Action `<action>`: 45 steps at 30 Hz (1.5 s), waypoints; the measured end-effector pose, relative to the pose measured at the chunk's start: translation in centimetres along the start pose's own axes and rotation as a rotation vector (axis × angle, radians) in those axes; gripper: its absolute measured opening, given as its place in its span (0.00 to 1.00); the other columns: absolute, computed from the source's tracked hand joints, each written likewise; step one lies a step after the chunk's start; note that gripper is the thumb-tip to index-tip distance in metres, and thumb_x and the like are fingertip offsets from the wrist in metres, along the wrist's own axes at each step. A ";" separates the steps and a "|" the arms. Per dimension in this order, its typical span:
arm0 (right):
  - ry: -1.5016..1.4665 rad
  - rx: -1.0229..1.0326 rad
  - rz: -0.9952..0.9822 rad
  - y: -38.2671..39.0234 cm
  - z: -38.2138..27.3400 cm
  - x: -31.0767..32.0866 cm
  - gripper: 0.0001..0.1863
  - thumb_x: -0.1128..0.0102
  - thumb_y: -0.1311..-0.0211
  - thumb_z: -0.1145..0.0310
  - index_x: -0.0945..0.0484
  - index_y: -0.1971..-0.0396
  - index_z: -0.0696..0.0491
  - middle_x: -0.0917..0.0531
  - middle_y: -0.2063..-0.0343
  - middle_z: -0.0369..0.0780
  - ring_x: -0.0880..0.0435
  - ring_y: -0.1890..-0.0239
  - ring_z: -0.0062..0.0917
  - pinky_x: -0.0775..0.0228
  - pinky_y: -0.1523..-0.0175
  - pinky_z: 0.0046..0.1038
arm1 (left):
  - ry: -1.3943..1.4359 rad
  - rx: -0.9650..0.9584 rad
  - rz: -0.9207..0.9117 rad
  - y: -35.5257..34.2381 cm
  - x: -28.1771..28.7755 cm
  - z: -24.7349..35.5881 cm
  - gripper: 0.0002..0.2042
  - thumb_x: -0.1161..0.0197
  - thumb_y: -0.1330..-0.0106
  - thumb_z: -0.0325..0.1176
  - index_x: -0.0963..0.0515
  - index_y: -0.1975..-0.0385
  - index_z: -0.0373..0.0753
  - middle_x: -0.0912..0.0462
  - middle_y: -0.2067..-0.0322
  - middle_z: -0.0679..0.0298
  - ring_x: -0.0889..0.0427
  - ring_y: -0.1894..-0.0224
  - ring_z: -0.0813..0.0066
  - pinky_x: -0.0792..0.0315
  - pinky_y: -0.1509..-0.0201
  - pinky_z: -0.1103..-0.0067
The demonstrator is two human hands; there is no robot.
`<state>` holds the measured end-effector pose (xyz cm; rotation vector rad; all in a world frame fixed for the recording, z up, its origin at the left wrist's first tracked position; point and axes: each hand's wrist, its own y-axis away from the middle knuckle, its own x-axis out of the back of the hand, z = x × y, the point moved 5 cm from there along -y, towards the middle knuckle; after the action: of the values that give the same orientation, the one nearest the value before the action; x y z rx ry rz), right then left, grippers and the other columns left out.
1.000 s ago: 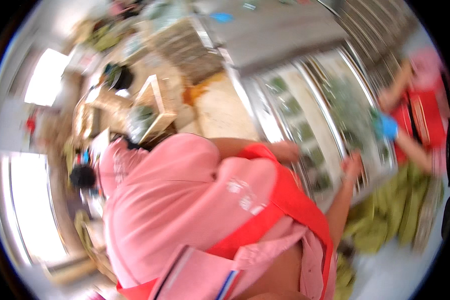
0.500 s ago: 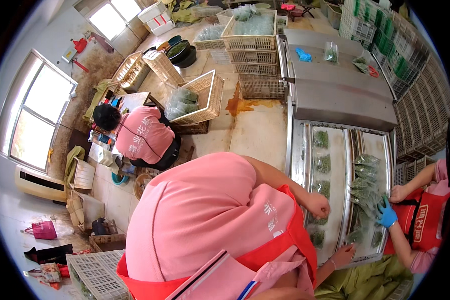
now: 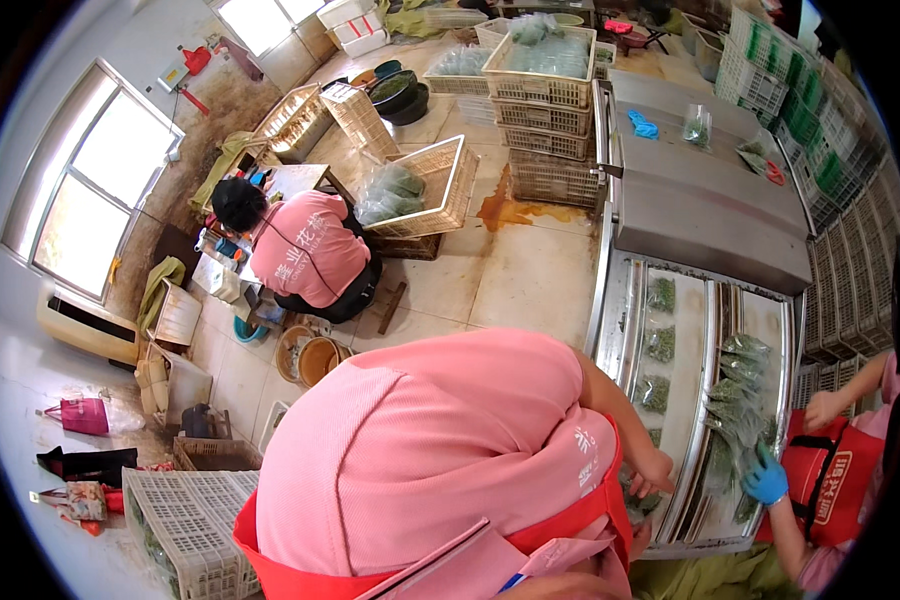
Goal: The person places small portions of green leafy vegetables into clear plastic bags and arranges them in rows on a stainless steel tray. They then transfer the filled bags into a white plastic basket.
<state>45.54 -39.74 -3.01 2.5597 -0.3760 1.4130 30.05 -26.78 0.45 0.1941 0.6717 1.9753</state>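
Observation:
My left hand reaches over the near lane of the steel machine, its fingers bent downward and slightly apart above a clear bag of green herbs. Whether the fingertips touch that bag is hard to see. Only a sliver of my right hand shows past the red apron, low beside the same lane, its fingers mostly hidden. Further along the lane lie several flat bags of green herbs in a row. On the second lane, more filled bags overlap in a pile.
Across the machine, a co-worker's blue-gloved hand is at the piled bags. A steel cover spans the machine's far part. Stacked crates line the right. Another person in pink sits at a table to the left.
The view has shifted, so the room appears moved right. My left hand has moved nearer the close end of the lane, its fingers loosened from a fist. My right hand has drawn back behind the apron.

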 end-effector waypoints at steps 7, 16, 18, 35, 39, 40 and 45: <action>-0.394 -0.130 0.007 0.7 7.6 -3.9 0.14 0.53 0.37 0.69 0.26 0.55 0.56 0.23 0.57 0.43 0.21 0.61 0.32 0.27 0.60 0.30 | 0.128 0.097 0.024 -0.4 -0.8 -1.7 0.18 0.46 0.41 0.45 0.25 0.74 0.32 0.18 0.75 0.56 0.19 0.79 0.65 0.28 0.77 0.73; -1.494 -0.893 -0.212 3.6 -2.7 -1.7 0.11 0.50 0.39 0.57 0.33 0.77 0.45 0.34 0.82 0.28 0.37 0.80 0.15 0.44 0.75 0.22 | 0.292 0.012 -0.024 -1.7 -1.6 -3.1 0.13 0.39 0.44 0.36 0.23 0.66 0.31 0.18 0.72 0.57 0.18 0.74 0.70 0.25 0.73 0.76; -1.638 -0.822 -0.217 3.8 -3.0 -2.1 0.09 0.48 0.40 0.62 0.34 0.78 0.46 0.36 0.86 0.29 0.39 0.84 0.16 0.47 0.78 0.20 | 0.295 -0.005 -0.070 -1.1 -1.5 -2.4 0.16 0.38 0.45 0.38 0.23 0.63 0.33 0.18 0.73 0.62 0.21 0.77 0.74 0.26 0.74 0.79; -0.196 -0.470 -0.003 7.4 0.4 -2.4 0.09 0.44 0.51 0.62 0.22 0.73 0.50 0.20 0.71 0.43 0.21 0.67 0.39 0.30 0.63 0.35 | -1.408 -0.334 0.001 2.1 -3.2 -1.3 0.10 0.39 0.49 0.43 0.24 0.71 0.45 0.20 0.73 0.64 0.20 0.71 0.64 0.28 0.71 0.70; -0.140 -0.487 -0.031 7.2 -0.6 -1.8 0.09 0.44 0.50 0.61 0.22 0.73 0.50 0.20 0.69 0.44 0.21 0.66 0.39 0.30 0.62 0.36 | -1.476 -0.778 -0.081 4.0 -5.3 -1.2 0.14 0.40 0.48 0.43 0.28 0.63 0.46 0.22 0.72 0.63 0.21 0.69 0.62 0.28 0.68 0.68; -0.144 -0.492 -0.043 7.3 -0.6 -1.9 0.10 0.44 0.50 0.61 0.23 0.73 0.50 0.20 0.70 0.44 0.21 0.66 0.39 0.30 0.62 0.36 | -1.487 -0.905 -0.132 4.4 -5.7 -2.1 0.15 0.40 0.47 0.42 0.29 0.61 0.46 0.23 0.72 0.62 0.22 0.68 0.61 0.28 0.67 0.68; -0.368 -0.545 0.100 8.9 -0.5 -1.9 0.11 0.41 0.51 0.63 0.25 0.69 0.52 0.22 0.72 0.44 0.22 0.69 0.40 0.30 0.64 0.35 | -1.422 -0.706 -0.097 4.0 -4.5 -3.5 0.14 0.40 0.50 0.38 0.28 0.64 0.45 0.22 0.72 0.63 0.21 0.66 0.65 0.28 0.65 0.69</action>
<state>41.39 -47.76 -3.89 2.3401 -0.8263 0.7139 27.68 -33.33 0.34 0.9484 -0.8843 1.3671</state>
